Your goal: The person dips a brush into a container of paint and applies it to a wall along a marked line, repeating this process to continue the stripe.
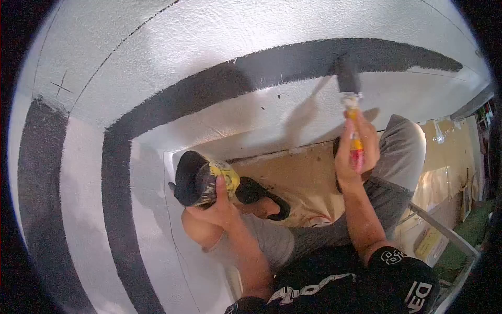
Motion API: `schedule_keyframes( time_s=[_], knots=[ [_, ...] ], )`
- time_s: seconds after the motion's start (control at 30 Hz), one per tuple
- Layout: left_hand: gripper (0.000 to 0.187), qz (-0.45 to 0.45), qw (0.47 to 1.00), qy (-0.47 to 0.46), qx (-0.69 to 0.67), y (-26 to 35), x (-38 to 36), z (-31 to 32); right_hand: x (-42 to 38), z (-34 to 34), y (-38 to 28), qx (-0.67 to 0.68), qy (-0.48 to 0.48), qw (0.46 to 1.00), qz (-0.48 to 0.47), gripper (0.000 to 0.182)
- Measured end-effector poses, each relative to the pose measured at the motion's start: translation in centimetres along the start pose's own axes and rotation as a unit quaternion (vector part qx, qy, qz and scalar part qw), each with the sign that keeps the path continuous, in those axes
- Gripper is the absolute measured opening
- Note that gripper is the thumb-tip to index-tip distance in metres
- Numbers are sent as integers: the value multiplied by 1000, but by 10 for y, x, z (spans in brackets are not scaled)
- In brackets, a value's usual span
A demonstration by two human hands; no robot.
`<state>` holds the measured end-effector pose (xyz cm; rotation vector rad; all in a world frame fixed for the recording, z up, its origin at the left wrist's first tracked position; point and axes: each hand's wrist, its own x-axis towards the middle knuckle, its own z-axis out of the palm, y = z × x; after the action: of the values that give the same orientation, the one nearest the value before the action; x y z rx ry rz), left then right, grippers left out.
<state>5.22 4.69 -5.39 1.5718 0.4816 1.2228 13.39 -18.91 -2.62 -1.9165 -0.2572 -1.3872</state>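
My right hand (360, 149) is closed around the red and yellow handle of a paintbrush (349, 83). The dark bristles point up and lie over the lower edge of a broad dark grey painted band (293, 62) on the white wall. In my left hand (219, 206) is a paint can (206, 180) with a yellow patch on its side. Its mouth is tilted toward the left, and the inside looks dark. The thumb lies along the can's side, while the other fingers are mostly hidden beneath it.
More dark bands (42, 193) run down the white wall at the left, near thin pencil lines and a cross mark. Tan covering (293, 180) lies on the floor, with my sandalled foot on it. A metal rail (444, 230) and green cloth stand at the right.
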Motion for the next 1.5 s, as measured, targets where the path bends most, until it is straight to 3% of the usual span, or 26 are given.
schedule_keyframes(
  time_s=[0.13,0.3,0.43,0.5,0.6,0.67,0.77,0.9,0.97,1.2,1.27,1.37,1.5],
  knots=[
    [74,-25,1000,-1,-2,1,-1,-1,-29,35,-24,80,-16,994,71,26],
    [75,-3,999,-14,39,-5,0,-4,-46,64,-69,208,-81,973,61,23],
    [73,-36,999,-11,-6,-3,0,-3,-36,54,-63,180,-105,978,17,22],
    [73,-43,999,-2,-6,-8,0,-6,-25,51,-40,127,-60,989,49,20],
    [70,-8,999,-6,-45,-13,1,-10,-23,38,-13,74,-23,997,-17,32],
    [69,-52,999,-9,0,-14,0,-15,-26,29,-12,65,-1,997,30,32],
    [66,-95,993,44,-48,3,-1,-4,-25,22,-28,45,-23,999,10,33],
    [65,-75,995,39,-56,9,2,0,-27,37,-29,105,-18,994,-13,34],
    [68,-20,999,5,-35,7,1,-1,-33,42,-27,93,-64,994,-4,35],
    [62,-37,999,24,-2,-15,1,-14,-31,29,-27,96,-73,993,10,33],
    [58,-17,1000,9,23,-15,0,-16,-24,25,-22,59,7,998,-17,32],
    [55,-33,999,9,-25,0,0,-6,-18,23,-19,73,21,997,-15,33],
    [51,-36,999,25,-27,-10,-1,-7,-31,25,-25,64,-35,997,11,34]
  ],
)
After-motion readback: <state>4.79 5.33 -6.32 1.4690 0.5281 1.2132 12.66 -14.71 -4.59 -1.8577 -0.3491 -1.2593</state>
